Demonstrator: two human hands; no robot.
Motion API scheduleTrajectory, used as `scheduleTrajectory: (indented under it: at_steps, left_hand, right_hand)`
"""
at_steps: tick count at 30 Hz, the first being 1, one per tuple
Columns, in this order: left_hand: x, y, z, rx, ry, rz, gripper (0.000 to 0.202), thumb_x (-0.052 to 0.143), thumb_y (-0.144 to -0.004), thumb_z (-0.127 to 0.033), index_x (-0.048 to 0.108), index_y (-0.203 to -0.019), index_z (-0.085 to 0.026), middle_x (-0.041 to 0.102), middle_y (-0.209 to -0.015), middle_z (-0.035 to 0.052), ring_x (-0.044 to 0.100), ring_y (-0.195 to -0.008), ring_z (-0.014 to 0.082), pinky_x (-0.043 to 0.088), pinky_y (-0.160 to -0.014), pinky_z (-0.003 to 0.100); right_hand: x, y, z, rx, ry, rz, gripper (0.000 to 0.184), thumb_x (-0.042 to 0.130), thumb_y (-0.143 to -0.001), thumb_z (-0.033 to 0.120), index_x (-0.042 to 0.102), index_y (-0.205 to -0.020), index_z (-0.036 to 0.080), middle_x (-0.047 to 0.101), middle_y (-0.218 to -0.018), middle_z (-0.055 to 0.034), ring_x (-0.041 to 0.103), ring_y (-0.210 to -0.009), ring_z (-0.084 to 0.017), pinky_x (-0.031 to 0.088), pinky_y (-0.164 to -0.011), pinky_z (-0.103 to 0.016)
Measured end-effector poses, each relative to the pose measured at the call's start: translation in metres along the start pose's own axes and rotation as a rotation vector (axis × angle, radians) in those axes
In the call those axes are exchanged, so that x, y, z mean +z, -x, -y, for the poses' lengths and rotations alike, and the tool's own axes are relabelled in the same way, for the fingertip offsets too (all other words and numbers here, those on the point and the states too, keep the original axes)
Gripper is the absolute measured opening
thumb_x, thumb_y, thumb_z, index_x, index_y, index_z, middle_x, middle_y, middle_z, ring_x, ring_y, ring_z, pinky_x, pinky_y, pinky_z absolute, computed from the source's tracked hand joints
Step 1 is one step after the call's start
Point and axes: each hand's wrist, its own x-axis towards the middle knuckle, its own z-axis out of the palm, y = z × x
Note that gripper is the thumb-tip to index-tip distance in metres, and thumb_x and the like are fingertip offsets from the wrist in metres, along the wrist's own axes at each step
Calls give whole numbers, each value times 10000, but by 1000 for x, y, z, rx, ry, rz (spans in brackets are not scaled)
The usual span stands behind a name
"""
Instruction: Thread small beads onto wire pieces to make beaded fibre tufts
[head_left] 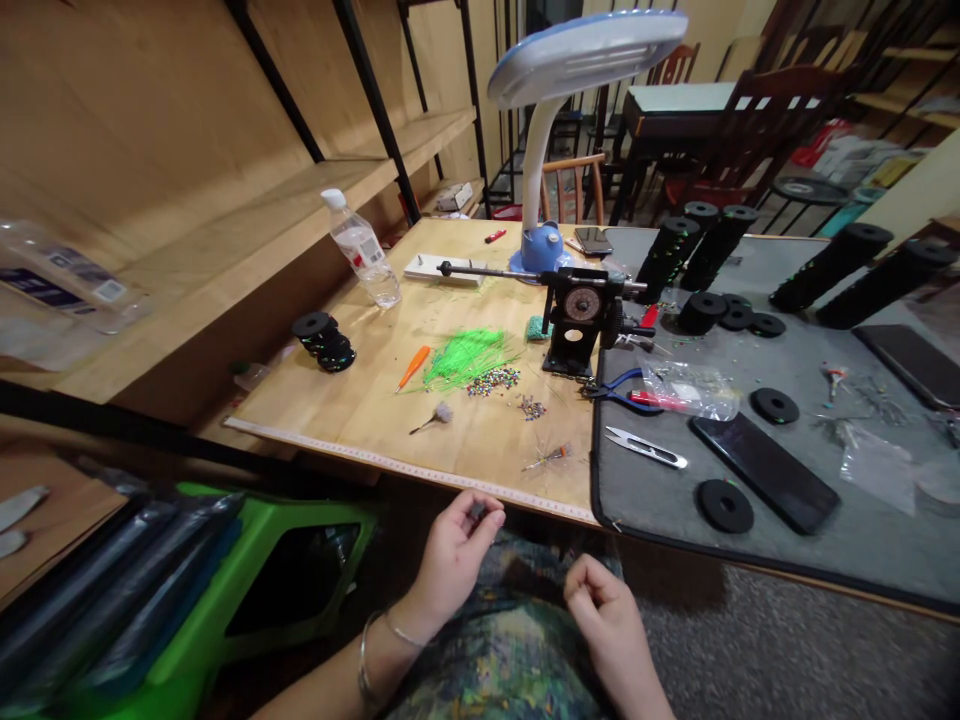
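Observation:
My left hand (459, 548) is in front of the table's edge, thumb and forefinger pinched together. Anything between those fingertips is too small to make out. To its right, above my lap, my right hand (602, 608) is curled closed, and what it may hold is hidden. On the wood beyond lie bright green strands (469, 357), a pile of multicoloured beads (493, 381), a smaller bead pile (532, 407) and an orange-handled pointed tool (413, 368). A small bundle of fine wires (551, 456) lies nearest my hands. Behind stands a black hand-crank winder (579, 310) with a long shaft.
Thread snips (646, 447), blue-and-red pliers (637, 398), a black phone (765, 472) and black foam discs (724, 505) lie on the grey mat (862, 520). A blue-and-white lamp (541, 248) and a water bottle (365, 255) stand farther back. A green plastic seat (187, 640) is at left.

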Motion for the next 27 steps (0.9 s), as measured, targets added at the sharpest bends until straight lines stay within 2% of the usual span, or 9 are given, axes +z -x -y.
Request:
scheduleTrajectory:
  at_steps: [2,5,10,14,20,23,25,27]
  left_hand:
    - [-3,0,-1,-36,21,44,154,637,-791,-304,607,-825,-157,588,-756,-1,502,-659,110,402,-592,202]
    - [-5,4,-3,-108,45,188,206,636,-791,-333,631,-879,-146,635,-797,22,473,-601,91,378,-546,195]
    - [0,9,-11,-219,22,301,274,638,-784,-396,647,-849,-130,572,-600,-19,431,-509,76,341,-493,190]
    - [10,5,-17,-226,-6,378,288,694,-727,-379,665,-850,-120,562,-616,-15,480,-528,90,366,-487,193]
    - [17,-2,-22,-107,-82,360,240,649,-762,-344,642,-701,-112,554,-572,-12,455,-481,82,360,-476,199]
    - [15,-1,-28,-52,-133,326,225,633,-772,-325,642,-680,-119,571,-571,-1,480,-514,100,373,-503,208]
    - [15,2,-32,-9,-173,315,218,619,-781,-311,651,-674,-123,613,-605,21,510,-557,118,394,-539,217]
    - [15,5,-35,32,-215,300,208,613,-784,-294,660,-668,-127,645,-634,38,540,-597,135,413,-572,226]
  right_hand:
    - [-2,0,1,3,-50,6,149,505,-678,283,457,-561,204,378,-533,52,342,-522,-127,266,-507,-239]
    - [-3,-1,4,8,-112,26,187,521,-739,321,484,-604,197,409,-569,43,358,-548,-134,289,-521,-240]
    - [-3,1,6,-21,-85,38,211,524,-773,345,498,-635,188,420,-594,38,371,-576,-141,308,-549,-246]
    - [0,2,5,-58,-7,74,212,517,-788,330,496,-635,184,401,-591,45,369,-579,-138,307,-558,-250]
    - [-4,0,8,-72,-6,133,262,554,-827,374,544,-664,169,444,-599,41,416,-581,-133,335,-557,-246]
    - [-8,-4,16,-15,-121,200,321,530,-868,453,627,-919,151,573,-679,-7,532,-641,-171,400,-547,-250]
    - [-10,-8,24,11,-213,230,404,520,-877,486,595,-1096,155,647,-829,-65,604,-762,-220,465,-577,-274]
    - [-10,-12,33,13,-272,250,411,555,-865,473,579,-1141,170,658,-974,-101,622,-878,-251,512,-646,-310]
